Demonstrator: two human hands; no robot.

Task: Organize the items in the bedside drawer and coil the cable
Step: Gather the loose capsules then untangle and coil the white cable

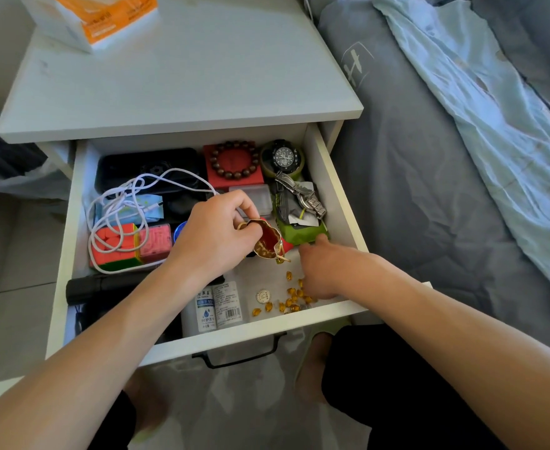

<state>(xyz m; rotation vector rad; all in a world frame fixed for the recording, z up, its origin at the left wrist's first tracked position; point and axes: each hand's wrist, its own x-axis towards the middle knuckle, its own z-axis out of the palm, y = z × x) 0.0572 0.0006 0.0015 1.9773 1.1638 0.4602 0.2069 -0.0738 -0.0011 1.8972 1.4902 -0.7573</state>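
The white bedside drawer [340, 186] stands pulled out. My left hand [215, 235] holds a small red pouch [268, 238] with gold trim open over the drawer's middle; amber capsules show inside it. My right hand [320, 271] reaches down at the front right corner, fingers on a scatter of several loose amber capsules [291, 298]; whether it pinches one is hidden. A white cable [121, 216] lies in loose tangled loops over the left side, across a colourful puzzle cube [114, 246] and a black case [150, 167].
A bead bracelet on a red box [234, 159], a black watch [283, 157], a metal watch [302, 194], a green packet [302, 233], a white bottle [216, 305], a coin [263, 296] and a black torch [104, 285] fill the drawer. A tissue box [95, 17] sits on the nightstand; the bed lies right.
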